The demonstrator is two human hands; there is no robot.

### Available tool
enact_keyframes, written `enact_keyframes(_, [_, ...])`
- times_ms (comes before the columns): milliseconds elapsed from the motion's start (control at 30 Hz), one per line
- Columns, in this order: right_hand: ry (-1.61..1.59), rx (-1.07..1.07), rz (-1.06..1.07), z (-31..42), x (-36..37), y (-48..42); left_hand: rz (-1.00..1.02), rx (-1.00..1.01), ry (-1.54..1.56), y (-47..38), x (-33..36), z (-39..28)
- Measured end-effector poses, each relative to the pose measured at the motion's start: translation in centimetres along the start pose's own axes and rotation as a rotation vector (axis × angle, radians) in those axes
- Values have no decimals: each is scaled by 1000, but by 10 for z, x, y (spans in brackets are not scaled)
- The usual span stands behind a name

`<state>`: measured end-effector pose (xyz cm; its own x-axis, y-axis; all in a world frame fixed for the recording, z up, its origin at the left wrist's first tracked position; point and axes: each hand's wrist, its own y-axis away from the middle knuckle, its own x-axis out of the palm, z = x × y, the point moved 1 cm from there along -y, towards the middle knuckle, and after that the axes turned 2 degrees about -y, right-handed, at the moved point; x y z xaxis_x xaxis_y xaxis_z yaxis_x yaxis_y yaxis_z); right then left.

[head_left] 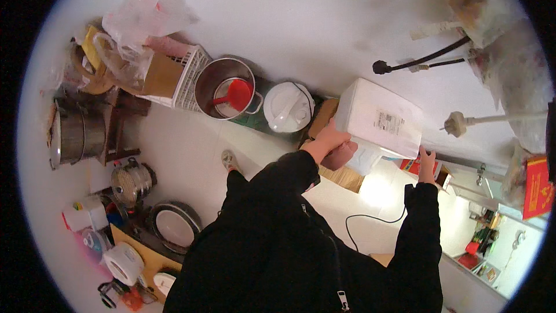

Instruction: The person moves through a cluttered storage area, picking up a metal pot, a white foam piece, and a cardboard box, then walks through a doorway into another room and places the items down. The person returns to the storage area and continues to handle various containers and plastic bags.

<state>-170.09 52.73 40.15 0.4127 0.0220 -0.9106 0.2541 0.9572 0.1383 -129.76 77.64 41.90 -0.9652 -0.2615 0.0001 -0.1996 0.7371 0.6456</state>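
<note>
In front of me is a white box (378,117) with a printed label on its upper face, tilted close to the wall. My left hand (331,140) grips its near left corner. Just below those fingers is a rounded pinkish-brown thing (339,156) that I cannot identify. My right hand (427,164) is at the box's lower right corner, with one finger against the edge and its thumb spread. Whitish plastic (365,161) shows under the box. Beside my left hand stands a white lidded appliance (288,108), like a rice cooker.
A metal pot (206,80) holding a red scoop (239,94) stands by a white plastic crate (191,78). Corrugated cardboard (345,178) and a dark cable (373,216) lie on the floor. Plugs hang right, including a white one (456,124). Steel pots (130,182) stand left.
</note>
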Motion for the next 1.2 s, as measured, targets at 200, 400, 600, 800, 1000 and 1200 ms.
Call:
enact_keyframes(200, [-391,118,333,18,4,5,86,41,139,-31,24,12])
enact_keyframes(400, [-489,289,320,47,1,47,107,141,213,-43,49,27])
enact_keyframes(600, [-521,83,293,45,0,65,256,34,342,-14,31,11])
enact_keyframes(800, [-641,113,264,40,-27,120,71,355,-36,11,9,9])
enact_keyframes(1000, [-727,41,288,81,-39,220,218,334,18,85,-85,42])
enact_keyframes(1200, [-638,-180,462,155,43,291,254,8,368,160,-227,96])
